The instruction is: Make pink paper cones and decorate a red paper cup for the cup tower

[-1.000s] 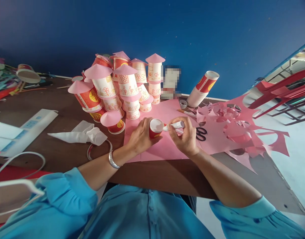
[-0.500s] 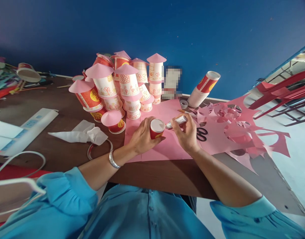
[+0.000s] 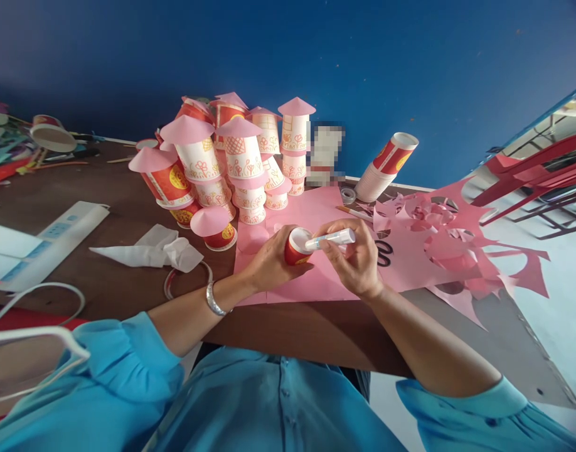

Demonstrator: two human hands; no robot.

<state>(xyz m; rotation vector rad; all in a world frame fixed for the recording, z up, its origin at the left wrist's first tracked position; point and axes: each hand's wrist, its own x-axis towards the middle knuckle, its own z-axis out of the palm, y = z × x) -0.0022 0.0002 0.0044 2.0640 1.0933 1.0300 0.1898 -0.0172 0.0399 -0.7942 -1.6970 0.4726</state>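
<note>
Left hand [image 3: 272, 258]: grasping red cup [image 3: 293, 255] | right hand [image 3: 356, 260]: grasping white stick [image 3: 337, 238] at cup's edge | step — likely gluing | next — probably needs cup steady

Towers [image 3: 243, 150] bar forward-left, the wall [image 3: 363, 75] behind; stack [image 3: 375, 182] and scraps [image 3: 452, 257] crowd the right. The held cup [image 3: 293, 255] blocks the middle. Passage remains between towers and stack, above the brush [image 3: 358, 213], and along the tabletop's [image 3: 307, 329] front edge between the forearms [image 3: 405, 333].
</note>
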